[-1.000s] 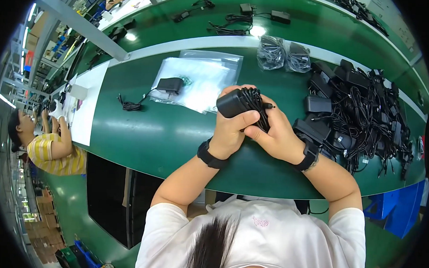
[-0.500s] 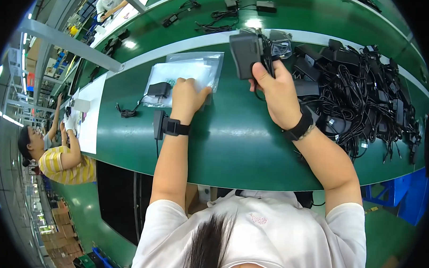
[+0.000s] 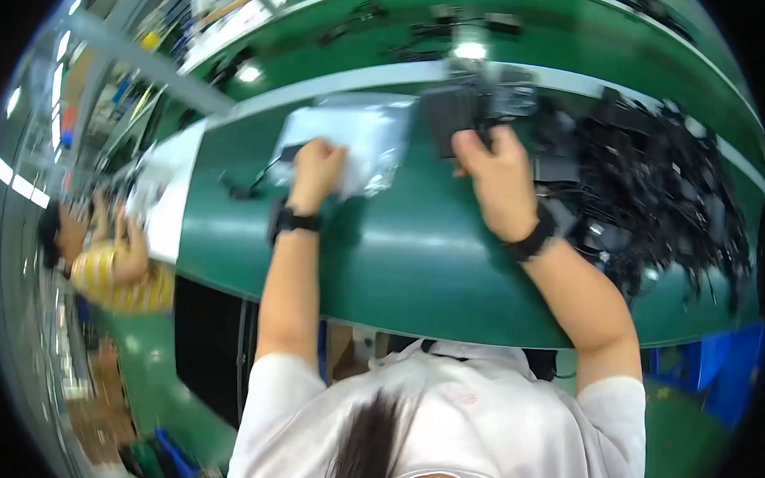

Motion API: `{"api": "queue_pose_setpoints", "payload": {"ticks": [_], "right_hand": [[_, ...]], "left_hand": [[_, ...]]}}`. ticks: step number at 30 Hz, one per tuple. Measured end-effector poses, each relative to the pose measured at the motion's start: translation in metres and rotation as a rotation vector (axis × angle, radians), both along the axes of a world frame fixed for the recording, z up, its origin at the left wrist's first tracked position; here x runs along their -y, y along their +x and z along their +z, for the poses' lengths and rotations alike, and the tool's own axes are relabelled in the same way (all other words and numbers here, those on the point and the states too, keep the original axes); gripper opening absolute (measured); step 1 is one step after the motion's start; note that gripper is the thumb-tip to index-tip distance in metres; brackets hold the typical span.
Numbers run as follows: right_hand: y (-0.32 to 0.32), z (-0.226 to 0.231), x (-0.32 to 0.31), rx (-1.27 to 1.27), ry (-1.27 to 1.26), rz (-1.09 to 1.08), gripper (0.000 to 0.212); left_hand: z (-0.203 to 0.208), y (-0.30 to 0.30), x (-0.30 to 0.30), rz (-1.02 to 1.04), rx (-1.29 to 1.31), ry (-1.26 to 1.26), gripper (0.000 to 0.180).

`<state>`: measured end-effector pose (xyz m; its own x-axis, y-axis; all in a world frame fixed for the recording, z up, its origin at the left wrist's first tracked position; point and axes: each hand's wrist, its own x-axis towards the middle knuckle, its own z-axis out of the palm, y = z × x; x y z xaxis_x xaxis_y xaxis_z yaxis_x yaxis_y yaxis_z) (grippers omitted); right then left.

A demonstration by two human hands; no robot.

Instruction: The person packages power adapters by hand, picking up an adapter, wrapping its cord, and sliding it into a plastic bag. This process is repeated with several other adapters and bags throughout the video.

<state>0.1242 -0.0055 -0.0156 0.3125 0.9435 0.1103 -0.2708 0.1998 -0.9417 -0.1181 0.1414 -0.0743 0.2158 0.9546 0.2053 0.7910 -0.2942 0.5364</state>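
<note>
Pinching a boxy black plastic power adapter (image 3: 446, 115), the person's right hand (image 3: 498, 180) raises it over the far half of the glossy green bench (image 3: 415, 278). The right grip is closed, thumb on the near lower corner, probably because the flat casing gives a firmer hold than loose cord.

Over the flat stack of clear plastic bags (image 3: 369, 142), the left hand (image 3: 317, 171) has its fingers curled down; whether that grip has caught plastic or merely presses on it, I cannot tell. Lying flat within easy reach, the bags seem placed for the left hand. Just beside its fingers sits a smaller black adapter (image 3: 290, 153), its thin black cord (image 3: 245, 188) trailing left onto the bench.

To the right spreads a tangled heap of black adapters and cables (image 3: 653, 198), apparently kept on that side for the right hand. Farther left, a person in a yellow-striped top (image 3: 120, 280) is beside a white sheet (image 3: 171, 219).

Motion blur softens nearly everything. The left fingertips are out of sight beneath the hand, which also covers part of the smaller adapter. Behind the raised adapter, dark shapes run together, so its cord is hard to trace. Single pieces in the heap cannot be separated.
</note>
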Motion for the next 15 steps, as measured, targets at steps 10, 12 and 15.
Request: {"api": "queue_pose_setpoints", "payload": {"ticks": [10, 12, 15], "right_hand": [[0.004, -0.02, -0.005, 0.116, 0.088, -0.117, 0.039], [0.001, -0.024, -0.007, 0.12, 0.071, -0.129, 0.041], [-0.005, -0.026, -0.014, 0.094, 0.061, -0.115, 0.041]], "left_hand": [[0.007, -0.021, -0.007, 0.018, 0.698, -0.49, 0.01], [0.013, -0.014, 0.004, 0.081, 0.697, -0.615, 0.009], [0.014, -0.032, -0.007, 0.046, 0.451, -0.432, 0.024]]}}
